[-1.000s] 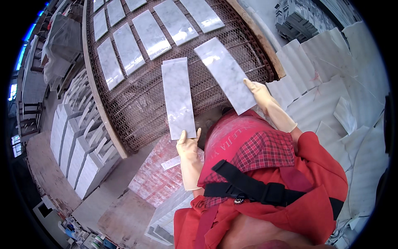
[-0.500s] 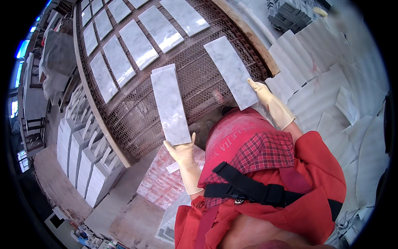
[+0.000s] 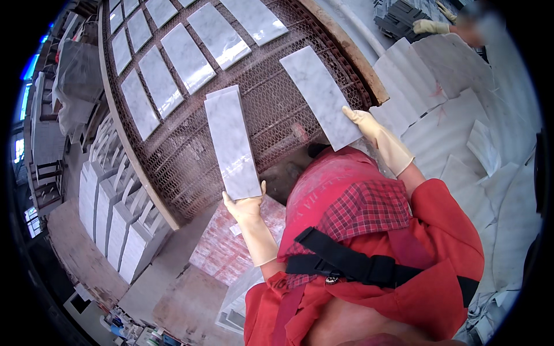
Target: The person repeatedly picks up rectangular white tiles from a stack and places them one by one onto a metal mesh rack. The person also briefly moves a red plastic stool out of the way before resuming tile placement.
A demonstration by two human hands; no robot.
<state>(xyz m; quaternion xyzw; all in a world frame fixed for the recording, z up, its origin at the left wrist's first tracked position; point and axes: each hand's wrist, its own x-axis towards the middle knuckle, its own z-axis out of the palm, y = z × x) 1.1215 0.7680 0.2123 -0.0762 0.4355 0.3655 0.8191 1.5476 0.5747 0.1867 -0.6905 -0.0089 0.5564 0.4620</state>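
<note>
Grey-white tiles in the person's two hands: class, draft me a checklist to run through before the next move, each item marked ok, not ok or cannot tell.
1. Left gloved hand gripping the near end of the left tile stack: ok.
2. Right gloved hand on the right tile, at its right edge: ok.
3. Stack edges flush: not ok; an offset edge shows at the far end.
4. Stack and right tile apart: ok; wire mesh shows between.
5. Right tile fully on the mesh: cannot tell.

Left fingers (image 3: 263,188) low, right fingers (image 3: 353,115) higher
</note>
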